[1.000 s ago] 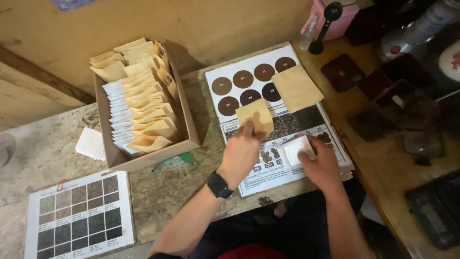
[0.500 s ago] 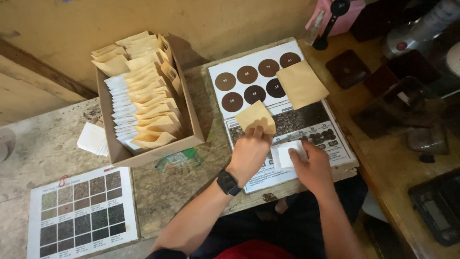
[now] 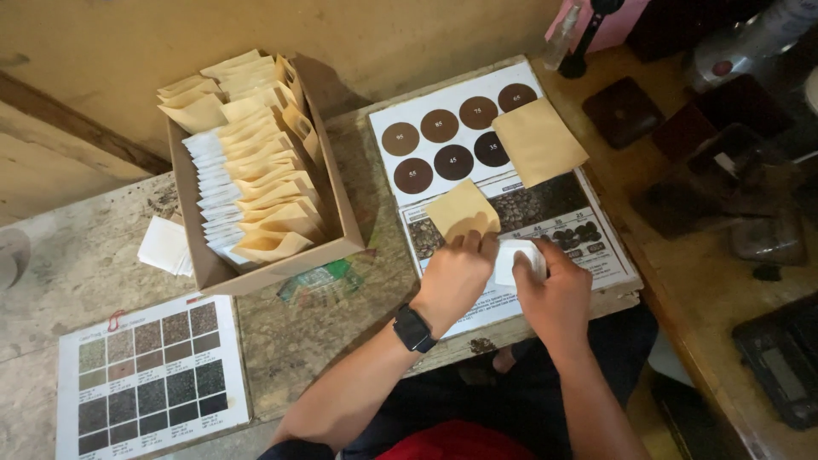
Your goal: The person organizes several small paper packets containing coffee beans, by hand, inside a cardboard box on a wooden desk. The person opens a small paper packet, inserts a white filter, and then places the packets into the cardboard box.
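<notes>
- Your left hand [image 3: 456, 277] pinches the lower edge of a small tan paper packet [image 3: 461, 210] between thumb and fingertips, holding it tilted above the printed chart.
- Your right hand [image 3: 554, 294] curls its fingers around a small white paper piece [image 3: 517, 258], gripping it just at 3 o'clock of your left hand, the two hands nearly touching.
- Compared with a second ago, your hands have drawn together: the white piece was out at 3 o'clock, well apart from the packet, and now sits just beside it, which suggests you are pairing the two.
- Under both hands lies the white laminated chart with brown circles [image 3: 460, 140]; a second, larger tan envelope [image 3: 538, 140] rests flat on it at 1 o'clock of your hands.
- At 10 o'clock stands an open cardboard box filled with upright tan and white packets [image 3: 247, 183].
- At 8 o'clock lies a white chart of dark square swatches [image 3: 152, 375].
- A black watch [image 3: 413, 328] sits on your left wrist.
</notes>
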